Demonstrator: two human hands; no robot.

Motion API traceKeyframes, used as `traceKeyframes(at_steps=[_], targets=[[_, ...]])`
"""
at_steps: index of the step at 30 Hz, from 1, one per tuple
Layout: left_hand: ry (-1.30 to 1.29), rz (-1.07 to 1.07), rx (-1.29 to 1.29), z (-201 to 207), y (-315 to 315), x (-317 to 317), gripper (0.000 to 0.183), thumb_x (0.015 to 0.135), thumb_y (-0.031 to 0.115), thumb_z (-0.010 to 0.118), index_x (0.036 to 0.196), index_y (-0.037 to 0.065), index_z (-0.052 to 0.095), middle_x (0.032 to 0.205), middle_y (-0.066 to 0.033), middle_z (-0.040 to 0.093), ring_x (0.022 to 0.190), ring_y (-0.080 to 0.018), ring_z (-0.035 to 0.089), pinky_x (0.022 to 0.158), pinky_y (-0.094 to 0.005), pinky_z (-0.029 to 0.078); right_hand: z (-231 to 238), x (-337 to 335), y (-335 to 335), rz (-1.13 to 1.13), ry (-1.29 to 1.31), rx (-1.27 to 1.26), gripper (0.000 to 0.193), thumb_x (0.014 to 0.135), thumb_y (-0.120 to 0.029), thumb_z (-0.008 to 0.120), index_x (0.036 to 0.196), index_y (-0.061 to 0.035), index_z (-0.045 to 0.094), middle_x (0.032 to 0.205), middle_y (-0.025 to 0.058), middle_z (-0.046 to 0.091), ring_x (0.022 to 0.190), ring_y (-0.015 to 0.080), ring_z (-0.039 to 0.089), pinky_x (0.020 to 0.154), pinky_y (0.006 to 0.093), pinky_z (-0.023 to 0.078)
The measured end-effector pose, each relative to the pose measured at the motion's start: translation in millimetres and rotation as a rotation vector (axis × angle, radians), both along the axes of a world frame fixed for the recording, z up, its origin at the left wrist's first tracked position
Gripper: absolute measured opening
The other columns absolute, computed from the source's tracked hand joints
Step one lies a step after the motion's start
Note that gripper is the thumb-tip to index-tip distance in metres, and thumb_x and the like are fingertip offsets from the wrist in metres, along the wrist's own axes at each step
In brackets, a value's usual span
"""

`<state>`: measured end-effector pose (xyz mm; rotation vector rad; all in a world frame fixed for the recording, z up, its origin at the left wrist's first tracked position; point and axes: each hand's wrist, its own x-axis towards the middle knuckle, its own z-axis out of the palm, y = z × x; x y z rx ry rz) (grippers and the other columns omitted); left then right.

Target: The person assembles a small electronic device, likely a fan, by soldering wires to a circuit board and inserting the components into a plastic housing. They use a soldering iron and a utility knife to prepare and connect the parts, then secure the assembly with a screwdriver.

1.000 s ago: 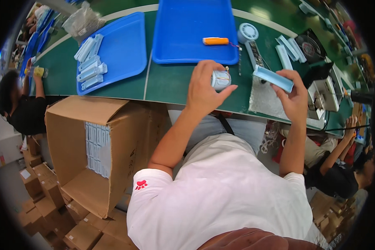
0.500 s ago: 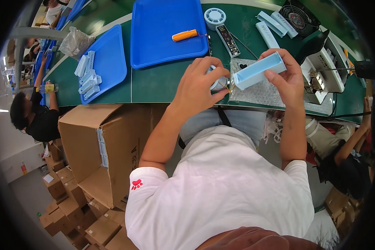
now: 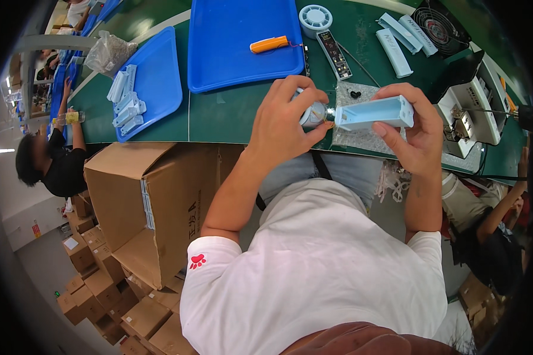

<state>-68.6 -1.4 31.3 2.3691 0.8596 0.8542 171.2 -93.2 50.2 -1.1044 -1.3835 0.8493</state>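
Observation:
A round light-blue fan head [image 3: 311,116] with a pale centre is gripped in the fingers of my left hand [image 3: 283,121], which partly cover it. My right hand [image 3: 417,127] pinches a hollow light-blue handle shell [image 3: 370,115] between thumb and fingers, its open side facing up toward me. The shell's left end meets the fan head, and thin wires show at the joint; whether the two are fastened I cannot tell. Beneath both hands lies a sheet of bubble wrap [image 3: 352,139], with a small black piece [image 3: 354,94] on it.
A blue tray [image 3: 237,74] holds an orange cylindrical battery [image 3: 269,44]. Beyond my hands are another fan head [image 3: 315,19], a black narrow board [image 3: 334,56] and several shells [image 3: 394,54]. A white fixture [image 3: 469,118] stands right; a cardboard box [image 3: 121,207] sits below left. A co-worker [image 3: 50,157] is further left.
My right hand has shifted slightly right and down, turning the handle shell from a slant to nearly level. My left hand keeps hold of the fan head. The whole view has shifted slightly.

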Motion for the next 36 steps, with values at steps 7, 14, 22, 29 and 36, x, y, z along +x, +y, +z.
traceKeyframes(at_steps=[7, 14, 22, 29, 36], targets=[[-0.05, -0.072, -0.033, -1.5, 0.9, -1.4, 0.038, 0.064, 0.006, 0.088, 0.098, 0.01, 0.073, 0.108, -0.0074, 0.064, 0.098, -0.0287, 0.065, 0.081, -0.0394, 0.054, -2.6, 1.6, 6.2, 0.016, 0.225, -0.073, 0.045, 0.085, -0.001, 0.083, 0.126, 0.0005, 0.065, 0.116, 0.0088, 0.069, 0.103, 0.0144, 0.066, 0.087, 0.0275, 0.054], [-0.121, -0.095, -0.102, 0.5, 1.6, -0.7, 0.035, 0.069, 0.005, 0.086, 0.099, 0.007, 0.07, 0.107, -0.0082, 0.066, 0.095, -0.0288, 0.066, 0.081, -0.0374, 0.054, 5.6, -10.4, 0.6, -0.03, 0.049, 0.029, 0.046, 0.081, -0.001, 0.085, 0.122, 0.002, 0.066, 0.113, 0.0111, 0.071, 0.101, 0.0176, 0.068, 0.087, 0.0299, 0.054], [-0.174, 0.023, -0.218, -12.6, -2.7, 1.6, 0.037, 0.071, 0.009, 0.089, 0.1, 0.005, 0.067, 0.104, -0.0084, 0.067, 0.093, -0.0249, 0.068, 0.081, -0.0347, 0.054, 21.8, -26.1, 1.5, -0.089, -0.36, 0.326, 0.044, 0.075, 0.005, 0.082, 0.117, 0.0025, 0.068, 0.11, 0.0145, 0.072, 0.092, 0.0202, 0.071, 0.081, 0.0312, 0.055], [-0.162, -0.053, -0.311, -4.7, -7.5, 0.8, 0.055, 0.064, 0.017, 0.097, 0.106, 0.006, 0.064, 0.103, -0.0058, 0.066, 0.094, -0.0215, 0.066, 0.082, -0.0336, 0.054, 11.5, -29.0, -3.1, -0.092, -0.144, 0.117, 0.046, 0.076, 0.005, 0.082, 0.119, 0.0032, 0.067, 0.11, 0.0143, 0.072, 0.092, 0.0199, 0.07, 0.081, 0.0305, 0.055], [-0.217, -0.073, -0.24, -11.9, -13.5, 5.6, 0.057, 0.063, 0.017, 0.098, 0.107, 0.006, 0.063, 0.105, -0.0064, 0.066, 0.093, -0.0211, 0.066, 0.082, -0.0343, 0.054, 15.9, -30.6, 1.8, -0.054, -0.31, 0.274, 0.048, 0.075, 0.001, 0.084, 0.12, -0.0002, 0.068, 0.109, 0.0132, 0.074, 0.09, 0.025, 0.071, 0.078, 0.0308, 0.055]])
